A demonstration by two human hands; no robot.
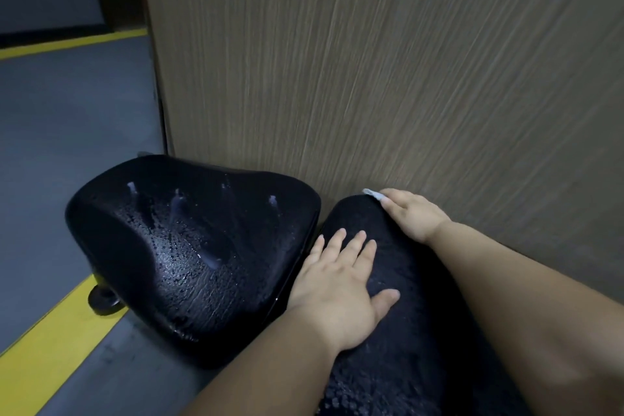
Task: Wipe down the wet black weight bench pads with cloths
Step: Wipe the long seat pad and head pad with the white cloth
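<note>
Two black bench pads lie side by side, both beaded with water. The seat pad [189,246] is at the left, with streaks and droplets on it. The long back pad [398,331] runs from the centre toward the lower right. My left hand [341,287] lies flat on the back pad's near end, fingers spread. My right hand [410,213] is at the pad's far top edge against the wall, fingers curled over a small pale cloth [371,193], of which only a corner shows.
A wood-grain wall panel [388,61] stands right behind the pads. Grey floor [67,128] with yellow stripes [44,348] lies to the left. A black round bench foot [103,299] pokes out under the seat pad.
</note>
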